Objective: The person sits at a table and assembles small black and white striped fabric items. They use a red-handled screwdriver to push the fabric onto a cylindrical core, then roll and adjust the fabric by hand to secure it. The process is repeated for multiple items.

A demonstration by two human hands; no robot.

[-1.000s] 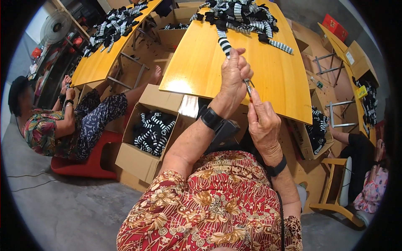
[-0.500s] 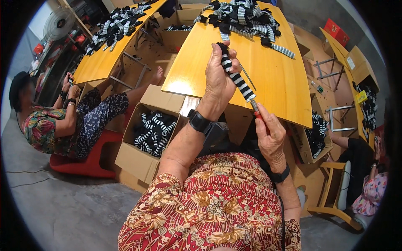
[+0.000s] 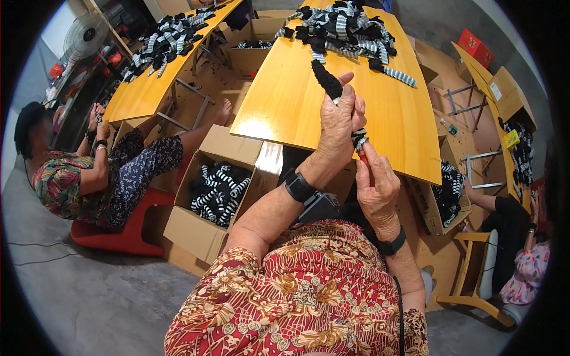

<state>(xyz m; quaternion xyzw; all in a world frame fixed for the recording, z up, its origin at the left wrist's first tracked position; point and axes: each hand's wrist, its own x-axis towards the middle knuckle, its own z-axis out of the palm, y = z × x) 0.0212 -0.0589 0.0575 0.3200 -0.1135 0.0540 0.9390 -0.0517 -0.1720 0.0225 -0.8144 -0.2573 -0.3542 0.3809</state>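
My left hand is wrapped round a black-and-white striped knit tube over the near part of the table. Its fuzzy black end sticks out past the fingers toward the pile, while the bunched striped end shows below the fist. My right hand grips a red-handled tool, pointing up at that bunched end, index finger along the handle. The tool's shaft is hidden by the knit and my left hand, so its tip cannot be seen.
A heap of striped knit pieces covers the far part of the yellow table. Cardboard boxes of similar pieces stand at left and right. A person sits at the left table; another person sits at right.
My left hand has closed over the striped stretch, and the knit has bunched toward it. The black end now extends beyond the fingers. My right hand and tool have moved slightly up and left.
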